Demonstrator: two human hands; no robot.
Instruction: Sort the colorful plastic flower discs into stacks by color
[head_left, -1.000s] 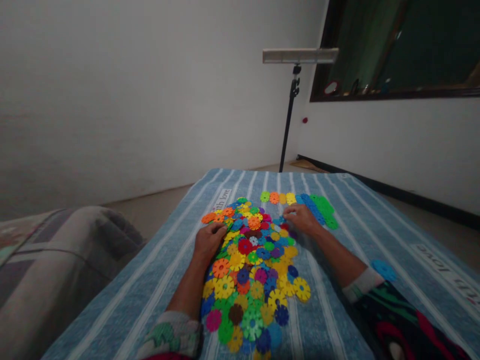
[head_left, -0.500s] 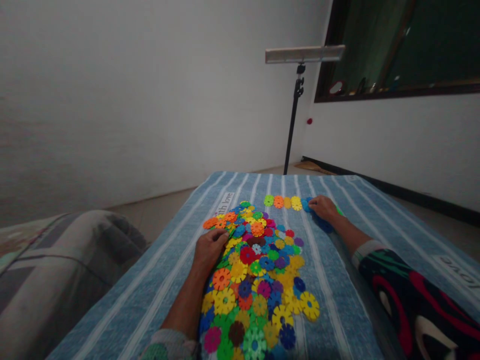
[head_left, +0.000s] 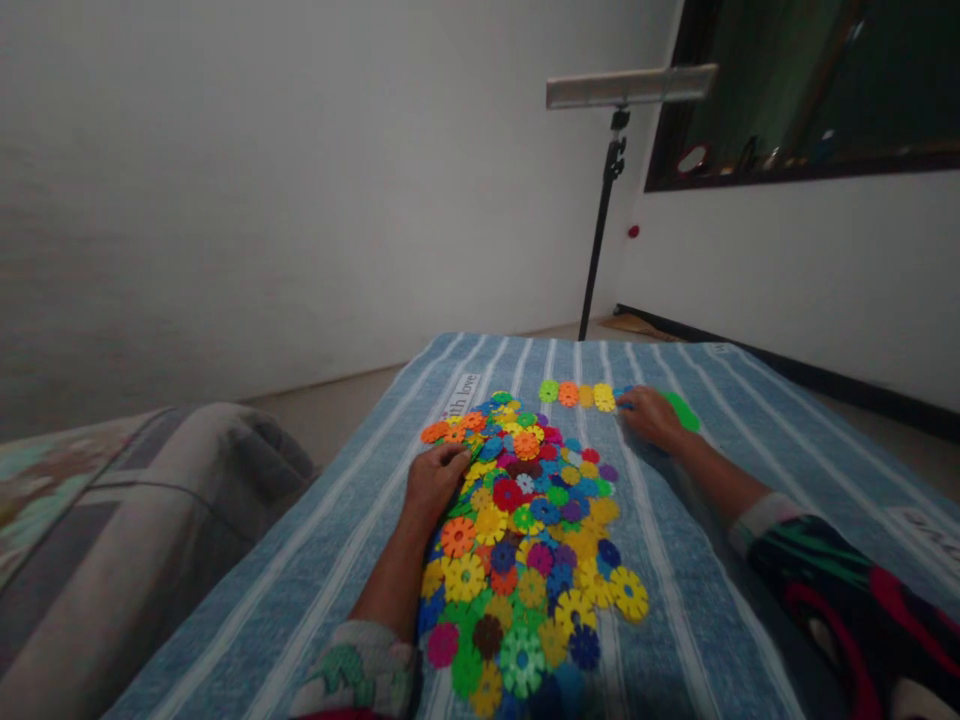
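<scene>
A pile of colourful plastic flower-shaped discs (head_left: 525, 530) lies on the striped cloth. At its upper left edge, my left hand (head_left: 435, 482) is closed, thumb and forefinger together by green and yellow discs; what they hold is too small to tell. Beyond the pile runs a short row with a green disc (head_left: 549, 391), an orange disc (head_left: 568, 394) and a yellow disc (head_left: 604, 397). My right hand (head_left: 649, 416) is at the row's right end, fingers pinched on a blue disc (head_left: 622, 391), mostly hidden. Just right of that hand shows a bright green piece (head_left: 683, 411).
Blue cloth with white stripes (head_left: 352, 520) covers the table. A grey fabric-covered shape (head_left: 217, 500) stands at the left. Past the far edge rises a black stand (head_left: 598, 230) with a flat bar (head_left: 630, 88) on top. A dark window (head_left: 817, 90) is at the right.
My right hand has shifted slightly left along the row, against the blue disc, and more of the green piece shows behind it. My left hand stays at the pile. The view has tilted slightly.
</scene>
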